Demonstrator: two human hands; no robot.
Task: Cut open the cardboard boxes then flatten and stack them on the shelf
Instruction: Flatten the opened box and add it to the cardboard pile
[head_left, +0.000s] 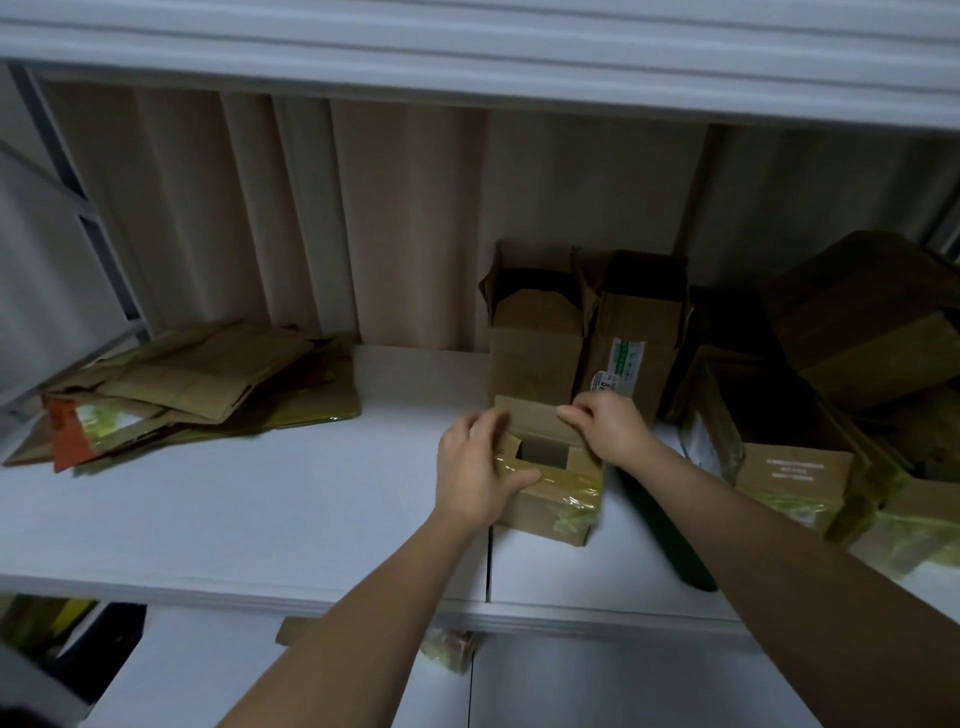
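My left hand (475, 462) holds the small cardboard box (550, 480) at its left side: the thumb lies along the taped near edge on top and the other fingers curl over the far left flap. My right hand (605, 426) pinches the far right flap of the same box, with the fingers bent around the edge of the cardboard. The box stands upright on the white shelf (291, 509), a little to the right of the middle, and its top is partly open, so I see a dark square hole between the flaps. Yellowish clear tape covers its near top edge and runs down the front face.

Just behind this box stand two taller boxes (587, 332) side by side, with their top flaps open; the right one has a white and green label. Under my right forearm lies a dark green long object (670, 535) on the shelf; I cannot tell what it is. Further to the right there are more boxes (810, 431), some wrapped with yellowish tape, pressed close together. Well apart on the left side of the shelf lies the pile of flattened cardboard (197, 389), with one orange piece at its near left corner. Behind everything hangs a beige curtain (260, 218).
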